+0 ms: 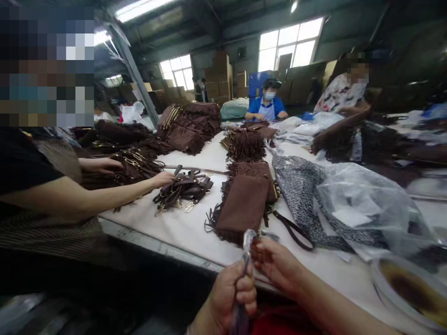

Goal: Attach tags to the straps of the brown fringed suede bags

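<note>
At the table's front edge my left hand (234, 291) is closed in a fist around a dark strip (239, 318), which looks like a strap. A shiny, pale end (249, 239) sticks up from the fist, blurred, perhaps plastic-wrapped. Just right of it, my right hand (275, 263) has its fingers curled together. What they pinch is hidden. Beyond both hands lies a brown fringed pouch (242, 202), flat on a stack of similar ones. A wrist loop (295, 230) trails to the pouch's right.
At left, a co-worker's hand (163, 179) touches a pile of dark straps with metal clips (186, 190). More fringed pouches (190, 128) are heaped behind. Speckled grey fabric (296, 181) and clear plastic bags (366, 200) lie right, near a round tape roll (412, 291). Other people work across the table.
</note>
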The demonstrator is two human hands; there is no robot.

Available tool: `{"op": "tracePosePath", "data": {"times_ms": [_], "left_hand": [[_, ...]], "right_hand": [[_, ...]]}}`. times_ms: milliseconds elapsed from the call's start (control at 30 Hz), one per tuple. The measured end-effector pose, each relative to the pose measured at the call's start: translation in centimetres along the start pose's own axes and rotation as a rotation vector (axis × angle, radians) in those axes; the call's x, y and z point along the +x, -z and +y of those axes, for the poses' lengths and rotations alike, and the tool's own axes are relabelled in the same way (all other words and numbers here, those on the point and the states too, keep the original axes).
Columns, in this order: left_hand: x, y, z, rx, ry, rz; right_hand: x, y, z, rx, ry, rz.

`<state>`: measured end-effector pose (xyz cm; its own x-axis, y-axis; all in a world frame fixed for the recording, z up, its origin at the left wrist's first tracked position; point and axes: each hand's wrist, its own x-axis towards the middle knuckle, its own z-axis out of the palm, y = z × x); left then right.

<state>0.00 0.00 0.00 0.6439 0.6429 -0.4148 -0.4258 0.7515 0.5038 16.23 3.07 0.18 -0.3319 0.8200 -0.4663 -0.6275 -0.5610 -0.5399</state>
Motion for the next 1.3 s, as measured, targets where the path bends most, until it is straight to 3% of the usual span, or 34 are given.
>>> {"op": "tracePosePath", "data": {"times_ms": [133,233,333,400,533,600,700,800,967,1100,1200,1300], "left_hand": [[0.7,-0.2,-0.9,0.384,-0.116,0.201],[0.8,-0.5,-1.4,0.857,-0.336,0.375],[0.5,-0.8,-1.7,1.235,-0.543,0.443],[0.3,-1.0,-1.9,1.338,-0.574,0.462],[0.7,-1.6,-2.4,1.220,-0.582,0.452],[1.2,-1.7,-2.7,0.977,-0.480,0.413],[2.2,-1.5,-3.3,0.480,-0.201,0.329],[3.0,-1.2,-3.6,0.187,-0.137,0.214],[2.1,-1.1,-3.2,0.244,-0.125,0.117],[-0.8,-0.2,-1.3,0.636,-0.046,0.045],[-1.6,0.3,1.0,0.759,-0.019,0.154],[0.1,-0.1,3.2,0.467,-0.028,0.349]], "right_hand": [[1.0,-0.4,-0.1,0.003,0.022,0.060],[0.9,-0.9,-0.5,-0.053,-0.046,0.150],[0.6,-1.3,-0.6,-0.121,-0.168,0.167],[0.7,-1.5,-0.3,-0.153,-0.155,0.193],[1.9,-1.9,0.7,-0.099,-0.003,0.261],[2.3,-1.9,0.9,-0.071,0.016,0.256],[2.3,-1.9,0.5,-0.049,0.017,0.226],[1.9,-2.0,-0.3,-0.037,0.016,0.226],[0.2,-1.0,-1.2,0.018,-0.119,0.151],[-2.2,0.8,0.3,0.000,-0.139,0.037],[-3.8,1.1,1.5,-0.032,-0.052,-0.070],[-4.7,0.0,1.5,-0.040,0.001,-0.119]]}}
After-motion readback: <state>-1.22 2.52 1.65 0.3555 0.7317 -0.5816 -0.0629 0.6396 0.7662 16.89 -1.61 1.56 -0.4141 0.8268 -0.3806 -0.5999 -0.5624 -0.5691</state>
